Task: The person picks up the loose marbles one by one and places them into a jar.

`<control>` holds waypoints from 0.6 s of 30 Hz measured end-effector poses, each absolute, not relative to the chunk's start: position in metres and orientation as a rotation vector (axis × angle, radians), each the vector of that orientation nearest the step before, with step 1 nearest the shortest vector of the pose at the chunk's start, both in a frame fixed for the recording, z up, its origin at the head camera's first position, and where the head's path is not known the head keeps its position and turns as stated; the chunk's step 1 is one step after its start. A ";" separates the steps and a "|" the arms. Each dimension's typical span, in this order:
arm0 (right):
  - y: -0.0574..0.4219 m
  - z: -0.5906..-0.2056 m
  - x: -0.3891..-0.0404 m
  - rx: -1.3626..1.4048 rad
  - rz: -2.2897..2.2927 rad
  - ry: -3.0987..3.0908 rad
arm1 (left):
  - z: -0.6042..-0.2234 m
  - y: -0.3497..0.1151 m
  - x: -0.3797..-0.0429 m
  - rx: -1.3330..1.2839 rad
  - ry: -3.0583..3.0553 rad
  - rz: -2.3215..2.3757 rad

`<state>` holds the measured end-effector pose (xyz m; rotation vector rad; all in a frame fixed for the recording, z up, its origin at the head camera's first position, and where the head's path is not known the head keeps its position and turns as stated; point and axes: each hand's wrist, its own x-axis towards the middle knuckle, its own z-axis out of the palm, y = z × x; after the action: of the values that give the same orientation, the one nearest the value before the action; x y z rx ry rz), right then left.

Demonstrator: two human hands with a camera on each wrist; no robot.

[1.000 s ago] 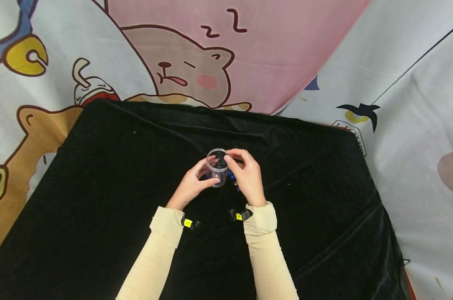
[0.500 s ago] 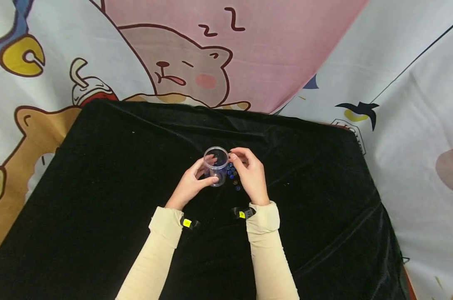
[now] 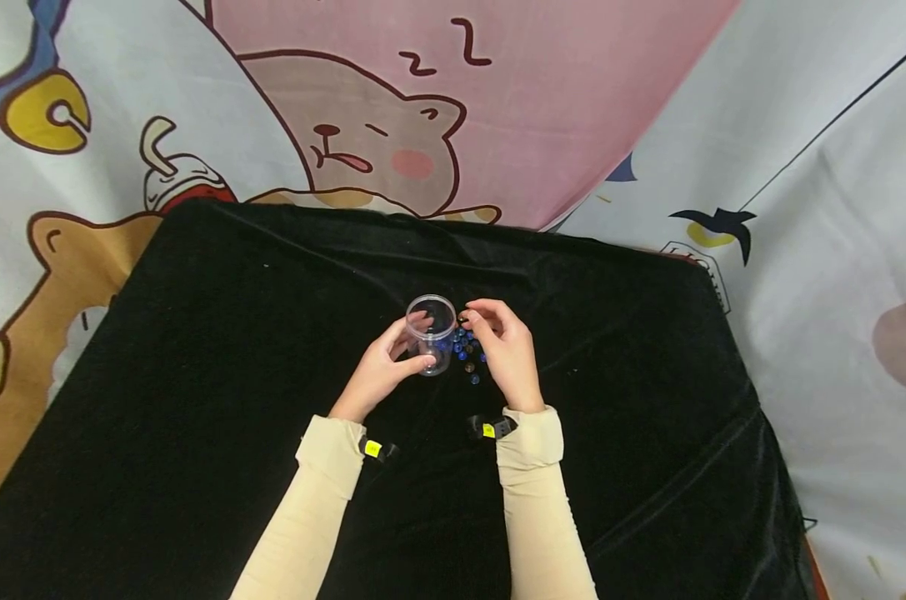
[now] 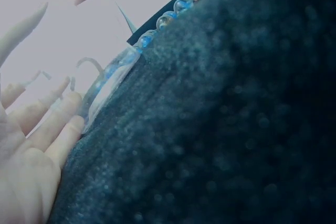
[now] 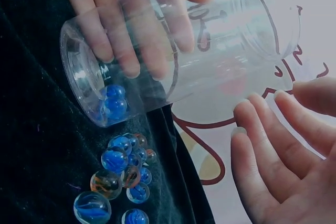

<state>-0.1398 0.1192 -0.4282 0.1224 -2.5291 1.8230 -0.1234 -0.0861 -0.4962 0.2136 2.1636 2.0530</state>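
Note:
A clear plastic jar [image 3: 431,333] stands upright on the black cloth. My left hand [image 3: 379,364] holds it from the left, thumb in front and fingers behind. Just right of the jar lie several glass marbles [image 5: 114,158], blue and amber, on the cloth. Two blue marbles [image 5: 115,107] show through the jar's wall near its base; whether they are inside or behind it I cannot tell. My right hand [image 3: 503,350] is over the marbles beside the jar's rim, its fingers loosely bent and thumb near the index fingertip. I see nothing clearly held there.
Black cloth [image 3: 272,375] covers the table, with soft folds towards its back edge. A printed cartoon curtain [image 3: 558,100] hangs behind and at both sides. Each wrist wears a small black camera strap [image 3: 490,428].
My right hand has moved from the jar's mouth to the right, uncovering more of the marbles. The left hand keeps its grip on the jar, which has barely shifted.

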 end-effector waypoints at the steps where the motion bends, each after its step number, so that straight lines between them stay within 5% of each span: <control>1: 0.119 -0.429 -0.140 0.126 1.829 -2.529 | -0.497 -0.087 -0.123 0.214 2.163 2.054; 18: 0.143 -0.442 -0.147 0.086 1.611 -2.867 | -0.496 -0.089 -0.122 0.213 2.166 2.044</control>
<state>-0.1466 0.1434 -0.4421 0.0860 -2.8675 1.6106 -0.1223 -0.0888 -0.4965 0.2126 2.1660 2.0442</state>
